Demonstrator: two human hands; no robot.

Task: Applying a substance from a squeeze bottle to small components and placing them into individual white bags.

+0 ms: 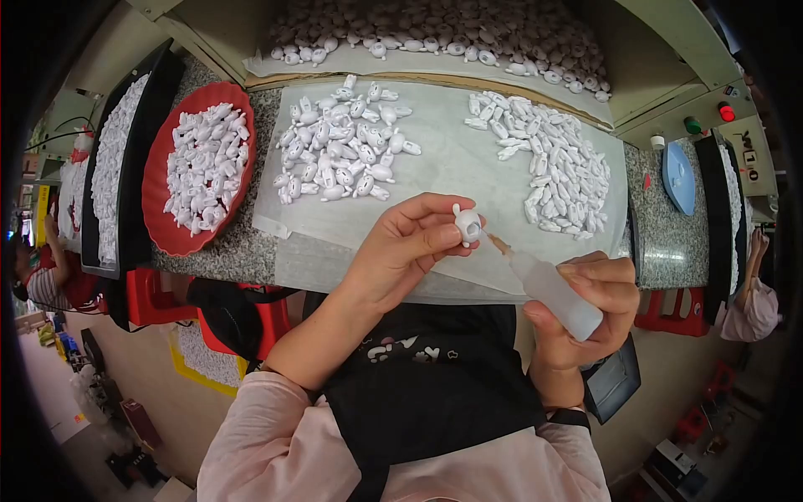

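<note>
Between the thumb and fingers of my left hand (pixel 410 247) is a small white figurine head (pixel 468 224) with a dark opening in its side. My right hand (pixel 590 305) wraps round a translucent squeeze bottle (pixel 556 293), tilted so its brownish nozzle (pixel 499 244) points at the head. The nozzle's thin tip is at or very near the opening; I cannot tell whether it touches. Beyond my left hand lies a pile of white figurine heads (pixel 343 146) with small dark face marks. To the far right is a pile of slim white pieces (pixel 560 159).
Both piles lie on a pale sheet (pixel 443 109) over a speckled counter. A red scalloped tray (pixel 155 201) and a black bin (pixel 117 268) of white parts stand left. Many white figurines (pixel 443 42) fill a cabinet behind. A blue dish (pixel 678 180) is at right. Other people work at both sides.
</note>
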